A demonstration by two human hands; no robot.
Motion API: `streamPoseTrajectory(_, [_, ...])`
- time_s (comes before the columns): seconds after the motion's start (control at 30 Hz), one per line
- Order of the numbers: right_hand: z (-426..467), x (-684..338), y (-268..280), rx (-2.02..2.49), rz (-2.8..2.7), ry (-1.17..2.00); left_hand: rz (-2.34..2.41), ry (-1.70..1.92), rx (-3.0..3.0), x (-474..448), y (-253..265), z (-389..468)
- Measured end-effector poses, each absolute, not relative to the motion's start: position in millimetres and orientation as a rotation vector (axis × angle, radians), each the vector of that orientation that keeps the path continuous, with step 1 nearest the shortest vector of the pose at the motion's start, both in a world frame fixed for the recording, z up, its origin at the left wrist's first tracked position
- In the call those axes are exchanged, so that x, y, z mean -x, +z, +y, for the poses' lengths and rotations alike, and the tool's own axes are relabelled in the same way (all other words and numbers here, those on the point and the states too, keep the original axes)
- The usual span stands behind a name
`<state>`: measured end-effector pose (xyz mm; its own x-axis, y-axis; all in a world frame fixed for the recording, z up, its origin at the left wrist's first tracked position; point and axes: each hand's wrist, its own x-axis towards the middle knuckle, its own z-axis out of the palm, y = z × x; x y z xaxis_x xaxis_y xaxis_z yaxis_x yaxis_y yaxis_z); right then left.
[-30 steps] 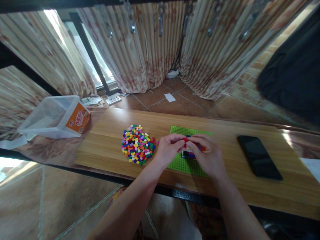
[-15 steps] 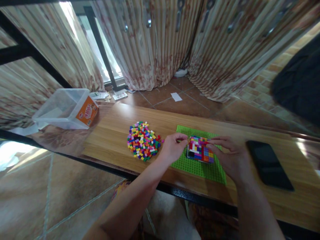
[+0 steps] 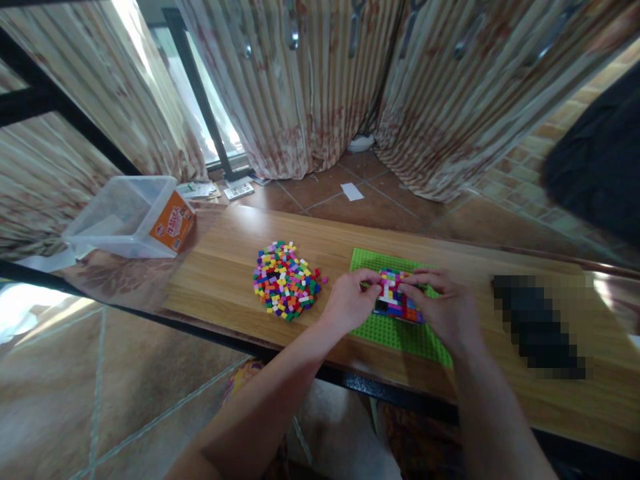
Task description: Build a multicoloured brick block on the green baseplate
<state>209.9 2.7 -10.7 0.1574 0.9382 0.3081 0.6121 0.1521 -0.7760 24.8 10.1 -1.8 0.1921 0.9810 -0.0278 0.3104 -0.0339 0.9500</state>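
Note:
A low build of multicoloured toy bricks (image 3: 399, 308) sits on the green studded baseplate (image 3: 367, 258). My left hand (image 3: 351, 298) is closed, with thumb and index finger at the build's left edge, touching it. On the other side my right hand (image 3: 447, 308) reaches over the build's right part, its thumb and fingertips brought together on the top near the middle. Whatever small brick may be between those right fingertips is hidden. Both hands cover part of the build's upper and side edges.
A heap of loose coloured bricks (image 3: 285, 283) lies on the wooden tabletop (image 3: 215, 267), left of the baseplate. A clear plastic bin (image 3: 123, 220) with an orange label stands at the far left. A dark, pixelated object (image 3: 537, 327) lies at the right. Striped curtains hang behind.
My right hand has moved left and inward over the build, its fingertips now near the middle. My left fingertips have shifted slightly right onto the build's edge.

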Motion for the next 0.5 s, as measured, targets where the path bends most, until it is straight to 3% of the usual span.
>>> streamPoseTrajectory(0.3, [4,-194,-7,1.563,-0.980,0.990,1.278,0.891,-1.533,-24,0,9])
streamPoseTrajectory(0.5, [3,-187,-3,1.519,-0.866,1.050,1.287,0.881,-1.568,-24,1,8])
